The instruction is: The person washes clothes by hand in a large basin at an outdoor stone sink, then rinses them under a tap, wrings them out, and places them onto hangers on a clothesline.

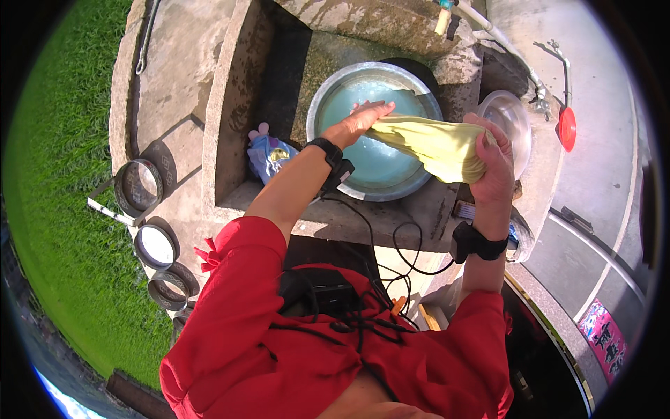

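Note:
A yellow cloth is stretched between my two hands above a round metal basin. Bluish, cloudy water fills part of the basin, which stands in a concrete sink. My left hand is at the cloth's narrower end, over the water; its fingers look extended, and whether they grip the fabric is hidden. The bunched wide end is gripped in my right hand, beyond the basin's right rim. Both wrists wear black straps with small devices.
A blue plastic packet lies in the sink's lower left corner. Right of the sink are a translucent bowl and a brush. A pipe with a tap is above. Black cables hang before me. Ring holders stand at left, beside grass.

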`<act>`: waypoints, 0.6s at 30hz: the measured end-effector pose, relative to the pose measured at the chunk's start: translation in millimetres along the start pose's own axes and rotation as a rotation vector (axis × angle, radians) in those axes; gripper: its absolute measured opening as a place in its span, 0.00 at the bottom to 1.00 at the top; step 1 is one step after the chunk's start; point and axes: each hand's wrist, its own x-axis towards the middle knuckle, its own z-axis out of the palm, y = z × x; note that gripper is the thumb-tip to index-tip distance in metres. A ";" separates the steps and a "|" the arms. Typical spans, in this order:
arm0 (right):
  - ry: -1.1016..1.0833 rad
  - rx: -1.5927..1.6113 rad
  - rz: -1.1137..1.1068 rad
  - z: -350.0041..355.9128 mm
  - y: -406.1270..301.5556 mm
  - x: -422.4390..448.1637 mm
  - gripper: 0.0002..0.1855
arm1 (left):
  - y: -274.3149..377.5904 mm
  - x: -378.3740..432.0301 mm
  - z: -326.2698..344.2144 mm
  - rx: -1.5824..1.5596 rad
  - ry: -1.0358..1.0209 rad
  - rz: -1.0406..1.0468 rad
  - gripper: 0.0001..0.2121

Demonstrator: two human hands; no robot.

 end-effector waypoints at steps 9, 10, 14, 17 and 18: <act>-0.059 0.340 -0.067 -5.8 22.7 15.2 0.14 | 5.2 -15.8 19.9 -1.160 -0.508 -0.224 0.33; 0.094 0.214 0.008 0.3 26.8 11.4 0.12 | 10.3 -20.4 20.7 -1.122 -0.489 -0.217 0.31; 0.181 -0.482 -0.264 -14.4 97.4 28.4 0.11 | 14.1 -27.2 27.1 -1.154 -0.512 -0.152 0.23; 0.254 -1.034 -0.567 -7.7 117.9 30.7 0.14 | 17.9 -29.3 24.8 -1.231 -0.542 -0.160 0.19; 0.277 -1.118 -0.609 -5.6 117.5 29.2 0.18 | 22.0 -35.4 23.3 -1.207 -0.512 -0.180 0.19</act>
